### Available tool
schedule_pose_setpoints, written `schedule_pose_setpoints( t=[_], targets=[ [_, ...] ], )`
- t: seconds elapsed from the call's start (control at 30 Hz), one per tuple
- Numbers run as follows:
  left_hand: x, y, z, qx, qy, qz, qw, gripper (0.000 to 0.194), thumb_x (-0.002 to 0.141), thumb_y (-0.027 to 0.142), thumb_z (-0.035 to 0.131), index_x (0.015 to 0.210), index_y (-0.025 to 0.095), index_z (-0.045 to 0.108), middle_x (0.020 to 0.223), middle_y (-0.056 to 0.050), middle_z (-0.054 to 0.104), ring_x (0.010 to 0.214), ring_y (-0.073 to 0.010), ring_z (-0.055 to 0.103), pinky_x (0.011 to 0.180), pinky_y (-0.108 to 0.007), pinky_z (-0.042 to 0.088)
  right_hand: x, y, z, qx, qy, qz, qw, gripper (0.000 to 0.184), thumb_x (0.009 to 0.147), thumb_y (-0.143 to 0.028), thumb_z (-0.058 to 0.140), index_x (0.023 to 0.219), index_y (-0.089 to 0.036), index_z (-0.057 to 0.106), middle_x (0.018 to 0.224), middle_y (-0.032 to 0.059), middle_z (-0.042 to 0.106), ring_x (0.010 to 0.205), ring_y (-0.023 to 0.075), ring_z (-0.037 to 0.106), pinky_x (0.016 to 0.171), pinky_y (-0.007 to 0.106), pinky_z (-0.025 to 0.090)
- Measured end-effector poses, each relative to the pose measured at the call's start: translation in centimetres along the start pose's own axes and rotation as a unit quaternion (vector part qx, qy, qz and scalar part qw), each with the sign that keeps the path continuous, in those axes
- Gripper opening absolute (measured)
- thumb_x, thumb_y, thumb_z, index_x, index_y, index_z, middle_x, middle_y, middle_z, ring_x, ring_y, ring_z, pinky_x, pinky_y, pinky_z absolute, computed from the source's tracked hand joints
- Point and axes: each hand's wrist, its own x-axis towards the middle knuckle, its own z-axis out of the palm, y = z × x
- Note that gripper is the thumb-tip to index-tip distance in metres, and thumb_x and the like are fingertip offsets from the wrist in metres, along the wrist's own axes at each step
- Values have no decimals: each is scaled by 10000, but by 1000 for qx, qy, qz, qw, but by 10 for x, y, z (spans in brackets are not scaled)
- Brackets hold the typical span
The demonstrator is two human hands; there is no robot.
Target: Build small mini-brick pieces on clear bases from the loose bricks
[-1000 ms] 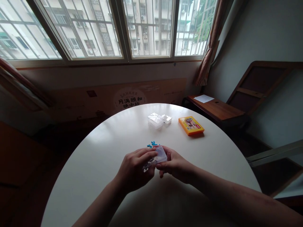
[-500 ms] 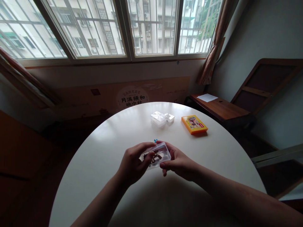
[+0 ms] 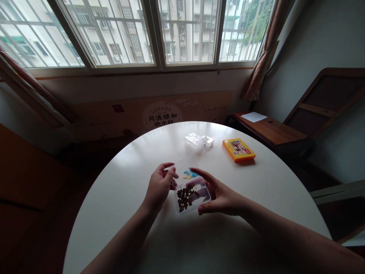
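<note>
A clear plastic box with its lid up sits between my hands, and many small dark brown building-block pieces are heaped toward its left side. My left hand pinches the left edge of the raised transparent lid. Around the right end of the box curls my right hand, its thumb on the near side and its fingers at the far side. Blue and pale yellow pieces show just behind the box, partly seen through the lid.
Farther back on the round white table stand a clear plastic box and a smaller clear box. To their right lies a flat yellow-orange package. A wooden chair with a paper on it is beyond the table's right edge.
The lid of the plastic box has swung up, with my left hand moving from over the box to the lid's edge. The brown pieces and the blue and yellow ones now show more fully.
</note>
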Motion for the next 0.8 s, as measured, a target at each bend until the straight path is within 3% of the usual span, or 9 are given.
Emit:
schedule_pose_setpoints(
  t=[0.07,0.2,0.27,0.37,0.47,0.57,0.7,0.8],
  targets=[
    [0,-5,0,35,0,53,998,440,858,482,610,1129,138,559,815,-41,651,657,-153,615,564,-274,531,1,-1,-3,-23,8,1,1000,924,693,-123,838,1455,-339,364,1340,96,512,1117,241,631,898,396,577],
    [-1,-13,-4,124,-13,168,978,519,949,543,450,1275,147,529,1124,-133,659,1017,-239,643,871,-410,545,0,-9,-13,-82,39,-30,995,860,729,-163,820,1443,-315,364,1286,99,551,1095,230,636,926,443,560],
    [-1,-16,-6,203,-37,196,959,604,958,573,409,1380,144,465,1310,-174,590,1203,-285,571,1020,-487,466,-2,-16,-19,-130,67,-57,988,820,763,-176,794,1447,-320,365,1327,108,522,1112,224,627,950,446,547],
    [-1,-20,-5,362,-104,196,905,822,885,636,504,1495,111,331,1519,-217,395,1409,-346,367,1150,-548,314,-7,-26,-29,-230,109,-87,963,784,793,-191,756,1457,-339,367,1408,111,454,1161,232,594,938,426,559],
    [0,-24,1,492,-160,165,840,998,801,682,578,1529,76,264,1574,-231,284,1470,-375,240,1194,-574,198,-11,-33,-36,-390,154,-100,902,764,806,-182,707,1477,-339,376,1444,116,427,1164,240,580,888,397,582],
    [-1,-28,9,563,-173,148,794,1058,770,724,572,1537,69,250,1595,-215,233,1492,-366,178,1211,-567,131,-12,-34,-39,-513,164,-116,835,741,817,-148,651,1483,-332,383,1402,112,468,1166,244,573,909,409,572],
    [-1,-32,13,586,-167,153,778,1061,777,757,525,1548,88,234,1603,-193,219,1497,-351,167,1217,-549,124,-11,-30,-40,-599,142,-125,778,749,825,-87,586,1490,-352,364,1414,99,457,1259,258,520,1029,459,502],
    [-1,-35,12,584,-162,156,780,1037,784,750,519,1544,98,249,1598,-192,241,1494,-354,179,1215,-547,131,-10,-26,-40,-654,140,-106,736,749,821,-26,528,1474,-368,391,1490,98,394,1253,273,539,989,456,526]
  ],
)
